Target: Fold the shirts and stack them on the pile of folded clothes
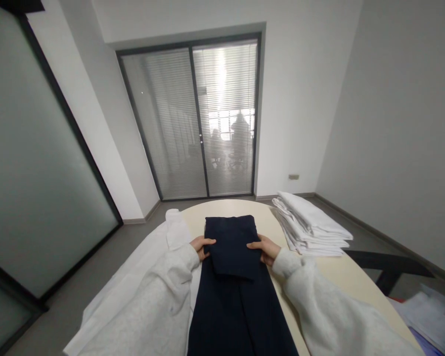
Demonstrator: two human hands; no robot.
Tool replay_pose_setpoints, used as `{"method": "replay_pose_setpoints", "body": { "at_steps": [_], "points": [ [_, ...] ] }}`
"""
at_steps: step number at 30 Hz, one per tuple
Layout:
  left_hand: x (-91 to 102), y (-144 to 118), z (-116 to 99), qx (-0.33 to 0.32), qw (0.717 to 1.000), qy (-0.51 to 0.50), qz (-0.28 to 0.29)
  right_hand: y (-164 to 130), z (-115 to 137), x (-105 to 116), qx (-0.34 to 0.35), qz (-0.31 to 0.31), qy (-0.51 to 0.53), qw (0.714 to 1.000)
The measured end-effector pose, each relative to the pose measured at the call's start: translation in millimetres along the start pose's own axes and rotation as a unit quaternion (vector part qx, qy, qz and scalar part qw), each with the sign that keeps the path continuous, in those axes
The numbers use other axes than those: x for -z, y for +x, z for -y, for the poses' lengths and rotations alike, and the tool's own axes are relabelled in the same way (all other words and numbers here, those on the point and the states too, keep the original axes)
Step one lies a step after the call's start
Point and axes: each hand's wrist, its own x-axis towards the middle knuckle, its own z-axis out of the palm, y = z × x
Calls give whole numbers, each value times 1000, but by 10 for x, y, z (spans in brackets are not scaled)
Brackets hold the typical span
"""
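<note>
A dark navy garment (pixel 241 316), possibly trousers, lies lengthwise on the table in front of me. Its far end is folded over into a flat, roughly rectangular layer (pixel 233 247), and a dark line runs down the unfolded near part. My left hand (pixel 201 246) grips the left edge of the folded layer, thumb on top and fingers underneath. On the opposite edge, my right hand (pixel 265 248) holds it the same way. The near end of the garment runs out of view at the bottom.
A white cloth (pixel 133 282) is spread along the table's left side, partly under my left sleeve. Folded white cloths (pixel 311 222) are stacked at the right edge of the round, pale table (pixel 222 205). Clear plastic packaging (pixel 430 311) lies low at the right, beside a dark chair part (pixel 389 264).
</note>
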Motion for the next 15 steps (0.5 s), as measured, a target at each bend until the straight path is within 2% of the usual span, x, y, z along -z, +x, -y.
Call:
{"method": "replay_pose_setpoints", "body": {
  "at_steps": [4, 8, 10, 13, 15],
  "points": [
    [145, -52, -19, 43, 997, 25, 67, -15, -116, 9, -83, 44, -55, 994],
    [189, -140, 47, 84, 985, 64, 135, -35, -119, 49, -157, 51, -210, 964],
    [177, -208, 68, 71, 979, 60, 181, -110, -24, 62, -193, 130, -264, 936],
    [170, -283, 90, 70, 969, 62, 227, -240, 111, 88, -258, 281, -273, 883],
    [183, -279, 116, 118, 959, 104, 234, -273, 126, 110, -284, 319, -271, 863]
  ]
}}
